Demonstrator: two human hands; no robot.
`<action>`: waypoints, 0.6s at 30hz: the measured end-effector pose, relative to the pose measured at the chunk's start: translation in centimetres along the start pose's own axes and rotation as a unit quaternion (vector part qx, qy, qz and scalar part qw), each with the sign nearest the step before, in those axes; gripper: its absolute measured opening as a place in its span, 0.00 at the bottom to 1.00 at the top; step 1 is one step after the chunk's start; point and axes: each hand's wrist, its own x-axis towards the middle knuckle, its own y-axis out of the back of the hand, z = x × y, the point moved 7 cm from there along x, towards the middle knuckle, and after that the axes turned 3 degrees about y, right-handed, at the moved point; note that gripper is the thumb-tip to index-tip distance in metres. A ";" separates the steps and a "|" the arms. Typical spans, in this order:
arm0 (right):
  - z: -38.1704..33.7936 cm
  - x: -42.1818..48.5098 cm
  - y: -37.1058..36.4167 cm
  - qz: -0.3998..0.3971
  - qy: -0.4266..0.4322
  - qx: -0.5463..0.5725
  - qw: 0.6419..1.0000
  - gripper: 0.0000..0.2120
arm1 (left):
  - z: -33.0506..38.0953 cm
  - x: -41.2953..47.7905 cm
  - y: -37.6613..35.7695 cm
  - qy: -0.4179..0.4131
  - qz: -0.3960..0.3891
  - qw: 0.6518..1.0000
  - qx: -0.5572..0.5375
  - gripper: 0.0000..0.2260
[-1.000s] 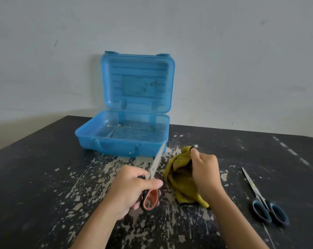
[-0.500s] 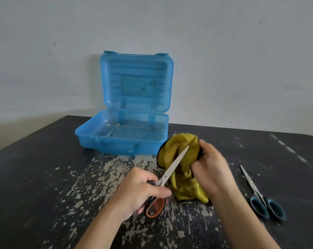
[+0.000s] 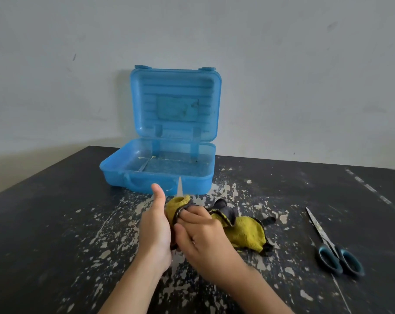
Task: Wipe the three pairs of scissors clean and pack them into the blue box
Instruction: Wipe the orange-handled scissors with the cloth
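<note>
Scissors (image 3: pixel 180 187) stand upright between the two hands, just in front of the blue box (image 3: pixel 196 184); only a pale blade tip shows, poking up out of a yellow-green cloth (image 3: pixel 246 234) with a dark edge. The right hand (image 3: pixel 205 241) grips the cloth, its fingers curled round the part bunched about the blade, while the rest of the cloth trails to the right onto the worktop (image 3: pixel 56 223). The left hand (image 3: pixel 155 232) presses close against the cloth from the other side with its thumb straight up; its fingers are hidden, so I cannot tell whether it grips the scissors' handles. The blue box sits open on the worktop against the wall (image 3: pixel 305 64), its lid (image 3: pixel 176 105) upright. Well apart to the right, teal-handled scissors (image 3: pixel 327 240) lie flat on the worktop, blades closed and pointing away from the person. The dark worktop is flecked with pale chipped patches
</note>
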 end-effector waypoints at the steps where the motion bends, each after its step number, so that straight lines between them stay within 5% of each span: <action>1: -0.3 -0.1 0.3 0.001 0.002 0.007 1.000 0.14 | -0.1 0.1 0.0 0.009 -0.001 1.000 -0.001 0.35; 8: 2.6 -0.6 3.9 0.027 -0.155 0.227 0.961 0.22 | 0.5 -0.9 -1.3 0.016 -0.082 0.996 0.032 0.36; 14: 2.1 -0.1 2.4 -0.024 -0.015 0.033 0.999 0.16 | 1.3 0.0 -0.6 -0.083 -0.063 0.989 0.108 0.43; 18: 4.8 -0.6 4.9 0.076 -0.093 -0.013 0.993 0.21 | 1.5 -0.3 -0.8 -0.102 -0.045 0.984 0.143 0.38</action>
